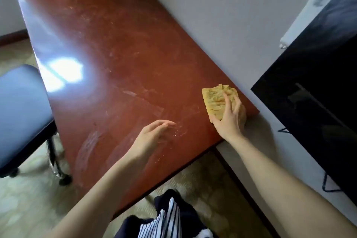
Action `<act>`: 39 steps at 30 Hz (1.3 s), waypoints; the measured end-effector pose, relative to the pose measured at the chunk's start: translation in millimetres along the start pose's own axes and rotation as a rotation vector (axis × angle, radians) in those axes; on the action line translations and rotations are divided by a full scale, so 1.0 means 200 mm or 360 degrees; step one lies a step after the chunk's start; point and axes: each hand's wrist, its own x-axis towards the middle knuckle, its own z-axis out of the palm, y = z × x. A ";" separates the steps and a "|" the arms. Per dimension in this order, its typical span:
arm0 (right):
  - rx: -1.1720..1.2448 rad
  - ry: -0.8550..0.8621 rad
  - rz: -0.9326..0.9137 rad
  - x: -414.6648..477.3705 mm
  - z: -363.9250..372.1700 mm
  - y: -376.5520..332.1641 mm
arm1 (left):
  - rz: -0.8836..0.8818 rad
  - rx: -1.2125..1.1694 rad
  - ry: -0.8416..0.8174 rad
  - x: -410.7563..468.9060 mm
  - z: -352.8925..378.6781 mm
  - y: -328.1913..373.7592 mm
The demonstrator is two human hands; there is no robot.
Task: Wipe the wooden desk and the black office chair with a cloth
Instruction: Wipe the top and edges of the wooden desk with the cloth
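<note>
The right hand [229, 120] lies over a folded yellow cloth [213, 100], fingers curved across its top and thumb at its near edge, holding it down on the wooden desk [116, 44] at the near corner beside the grey wall [222, 15]. The left hand [152, 133] is relaxed and holds nothing, fingers loosely extended over the smeared desktop. The black office chair [21, 114] stands at the desk's left edge on pale carpet [29, 199]. A black screen [318, 92] sits to the right.
</note>
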 end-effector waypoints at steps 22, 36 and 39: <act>-0.0492 -0.0121 -0.0100 -0.32 0.22 -0.15 | -0.0090 0.0053 0.0057 -0.11 -0.15 -0.12; -0.0402 -0.0234 -0.0868 -0.96 0.32 -0.38 | -0.0115 0.0066 0.0194 -0.20 -0.25 -0.28; -0.0337 -0.0298 -0.0984 -0.96 0.30 -0.38 | -0.0112 0.0123 0.0206 -0.20 -0.26 -0.29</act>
